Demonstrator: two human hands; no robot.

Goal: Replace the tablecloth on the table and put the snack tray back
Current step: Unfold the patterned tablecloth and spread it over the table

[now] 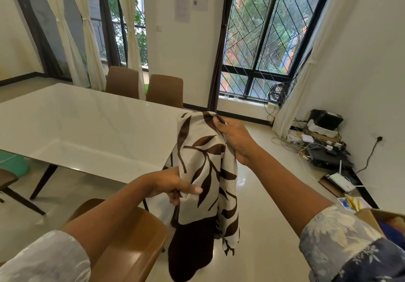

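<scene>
A cream tablecloth [206, 172] with brown leaf print and a dark brown border hangs bunched in the air just off the table's right end. My right hand [234, 139] grips its upper fold. Lower down, my left hand [173, 185] pinches an edge of the same cloth. The white glossy table [83, 126] stands bare at the left, uncovered. No snack tray is in view.
Two brown chairs [144, 84] stand behind the table and one brown chair [131, 244] sits close under my left arm. Routers and tangled cables [324, 150] lie on the floor by the right wall. A cardboard box [381, 218] is at the right edge.
</scene>
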